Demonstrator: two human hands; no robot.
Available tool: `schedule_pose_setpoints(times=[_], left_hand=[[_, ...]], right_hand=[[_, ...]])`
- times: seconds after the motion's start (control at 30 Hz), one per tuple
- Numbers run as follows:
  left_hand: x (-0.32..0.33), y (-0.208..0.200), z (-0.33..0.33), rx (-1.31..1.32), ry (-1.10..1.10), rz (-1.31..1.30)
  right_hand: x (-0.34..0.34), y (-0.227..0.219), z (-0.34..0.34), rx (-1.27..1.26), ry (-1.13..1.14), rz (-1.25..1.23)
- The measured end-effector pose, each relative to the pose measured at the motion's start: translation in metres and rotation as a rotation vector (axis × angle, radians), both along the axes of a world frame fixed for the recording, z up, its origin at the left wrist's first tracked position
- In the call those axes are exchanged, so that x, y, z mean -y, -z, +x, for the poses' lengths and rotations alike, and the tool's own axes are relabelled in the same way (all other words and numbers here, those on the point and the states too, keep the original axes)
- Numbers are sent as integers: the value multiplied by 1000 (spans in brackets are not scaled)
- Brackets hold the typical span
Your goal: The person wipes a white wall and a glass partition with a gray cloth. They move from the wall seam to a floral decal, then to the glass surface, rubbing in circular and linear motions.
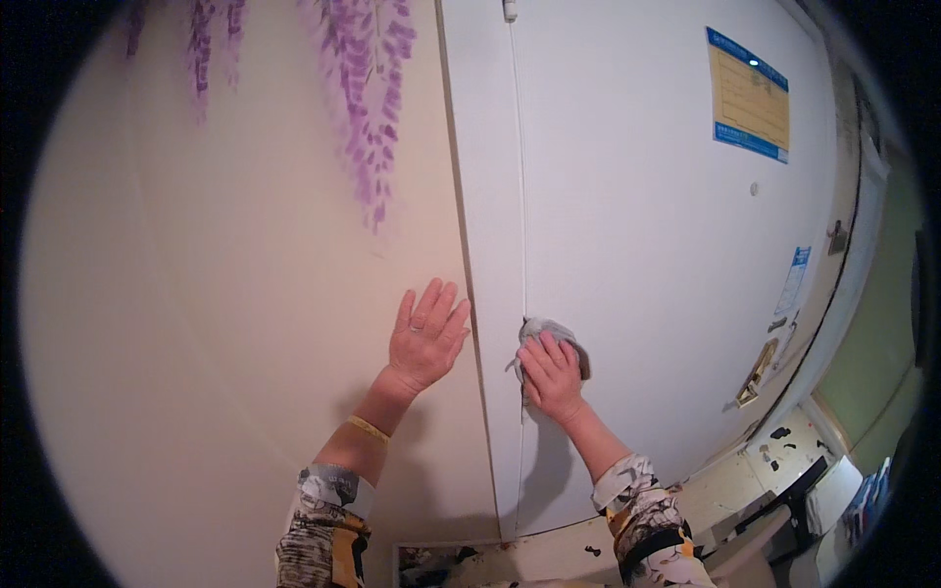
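Note:
My right hand [555,377] presses a grey cloth [561,331] against the white door [637,225], close to the seam on its left side. The cloth is bunched under the fingers, and its edges stick out above and to the right of them. Flat against the cream wall [245,294], just left of the white door frame [487,245], rests my left hand [428,336] with its fingers stretched upward and nothing in it. A ring sits on one finger and a yellow band is round that forearm.
Purple painted blossoms [368,118] hang down the upper wall. The door carries a yellow and blue notice [749,95], a smaller blue and white sheet [794,279] and a gold-coloured handle [757,374]. At the lower right stands dark and pale furniture, partly cut off.

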State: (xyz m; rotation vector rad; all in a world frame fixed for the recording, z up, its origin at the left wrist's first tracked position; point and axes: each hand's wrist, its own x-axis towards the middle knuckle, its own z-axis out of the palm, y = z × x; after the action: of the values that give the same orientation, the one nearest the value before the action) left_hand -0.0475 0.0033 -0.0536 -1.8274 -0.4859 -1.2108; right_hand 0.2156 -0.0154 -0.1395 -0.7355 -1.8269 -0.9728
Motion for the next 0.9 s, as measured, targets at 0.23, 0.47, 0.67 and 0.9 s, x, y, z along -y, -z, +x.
schedule_pose_setpoints(times=[0.23, 0.47, 0.67, 0.9], left_hand=[[21, -6, 65, 15, -3, -101], [28, 2, 59, 63, 5, -50], [33, 1, 60, 104, -39, 0], [40, 2, 51, 88, -19, -30]], right_hand=[[-10, -65, -11, 41, 61, 93], [2, -99, -36, -200, 153, 210], [9, -108, -34, 27, 72, 207], [14, -145, -23, -176, -16, 336]])
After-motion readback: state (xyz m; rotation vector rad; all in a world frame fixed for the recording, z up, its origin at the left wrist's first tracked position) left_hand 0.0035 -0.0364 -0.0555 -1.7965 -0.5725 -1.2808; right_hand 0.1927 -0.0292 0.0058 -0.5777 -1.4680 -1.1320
